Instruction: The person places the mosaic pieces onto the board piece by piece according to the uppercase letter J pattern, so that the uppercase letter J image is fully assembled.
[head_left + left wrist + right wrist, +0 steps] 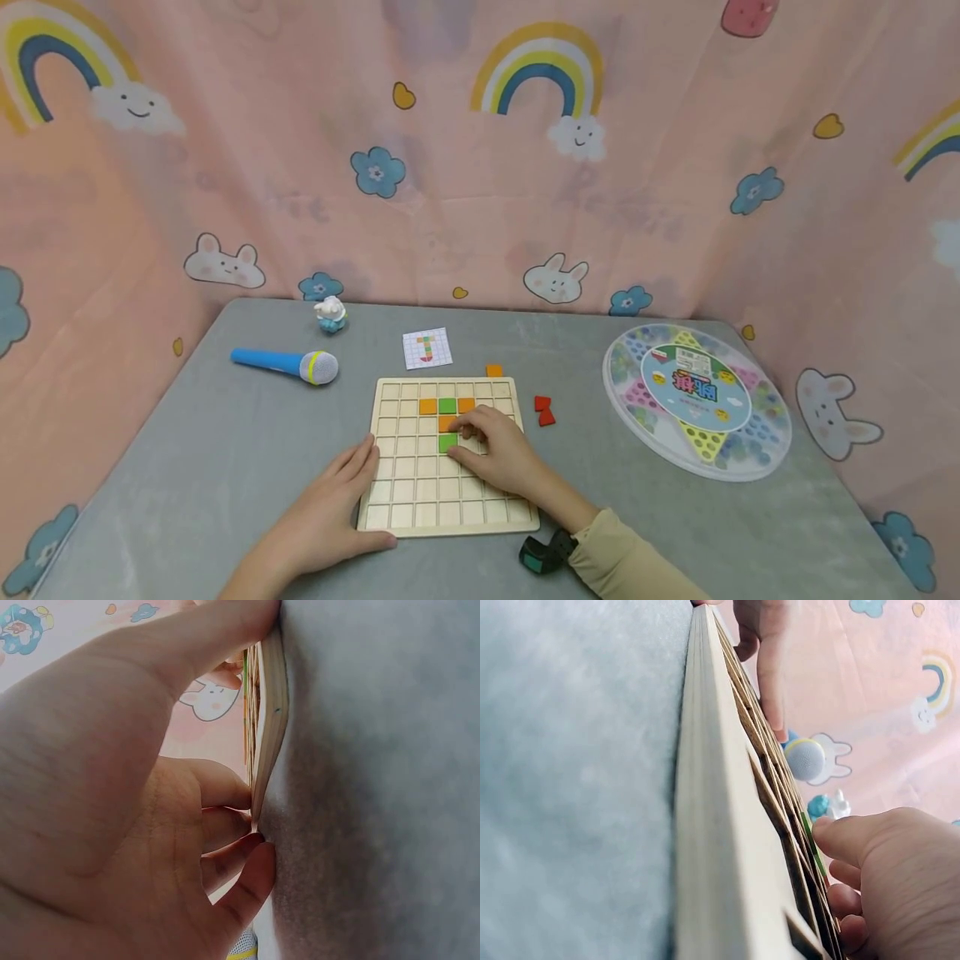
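A light wooden grid board (402, 492) lies on the grey table. My left hand (330, 508) rests against its left edge, fingers extended along the side and thumb by the near left corner. Over the board's middle, my right hand (498, 454) has its thumb and index finger bent at opposite edges of a green square tile (447, 443). That tile sits within the grid; in the right wrist view the thumb meets the green edge (814, 844). Just beyond are an orange tile (446, 424) and a row of an orange, a green (447, 406) and another orange tile.
Behind the board lie a pattern card (414, 357) and a loose orange tile (494, 370). Red pieces (547, 417) lie to its right, near a round board game (622, 400). A blue toy microphone (273, 360) and a small figurine (330, 315) stand back left.
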A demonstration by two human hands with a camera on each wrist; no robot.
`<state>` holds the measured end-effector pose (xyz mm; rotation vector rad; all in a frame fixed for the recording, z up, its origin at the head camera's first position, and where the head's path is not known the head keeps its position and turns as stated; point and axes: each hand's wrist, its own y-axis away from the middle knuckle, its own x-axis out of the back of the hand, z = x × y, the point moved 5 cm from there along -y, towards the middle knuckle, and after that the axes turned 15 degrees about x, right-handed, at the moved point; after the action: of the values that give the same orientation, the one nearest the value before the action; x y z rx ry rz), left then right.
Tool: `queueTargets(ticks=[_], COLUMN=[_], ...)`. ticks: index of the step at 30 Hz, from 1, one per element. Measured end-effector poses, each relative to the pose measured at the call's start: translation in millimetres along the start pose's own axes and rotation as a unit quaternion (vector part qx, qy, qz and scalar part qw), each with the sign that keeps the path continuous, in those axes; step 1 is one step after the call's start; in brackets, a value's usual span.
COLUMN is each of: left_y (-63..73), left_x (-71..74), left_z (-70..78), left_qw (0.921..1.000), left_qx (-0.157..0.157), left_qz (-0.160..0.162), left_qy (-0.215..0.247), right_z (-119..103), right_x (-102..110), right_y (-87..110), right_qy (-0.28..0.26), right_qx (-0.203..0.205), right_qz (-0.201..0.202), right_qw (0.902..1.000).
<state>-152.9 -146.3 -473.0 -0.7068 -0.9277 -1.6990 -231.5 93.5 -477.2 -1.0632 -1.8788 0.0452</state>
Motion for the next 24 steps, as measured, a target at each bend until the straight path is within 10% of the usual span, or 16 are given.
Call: queueTargets(ticks=[24], left_y=[1.7], left_x=[1.2], left_z=[1.1], left_qw=[1.0000], left_qx=[-0.006], left_qz=[-0.003], left_qy=[-0.005], right_z=[-3], right_x=[17], right_y=[-4.3], right_qy=[-0.040], right_qx=[0.003], right_qz=[-0.022], right_qw=[0.9990])
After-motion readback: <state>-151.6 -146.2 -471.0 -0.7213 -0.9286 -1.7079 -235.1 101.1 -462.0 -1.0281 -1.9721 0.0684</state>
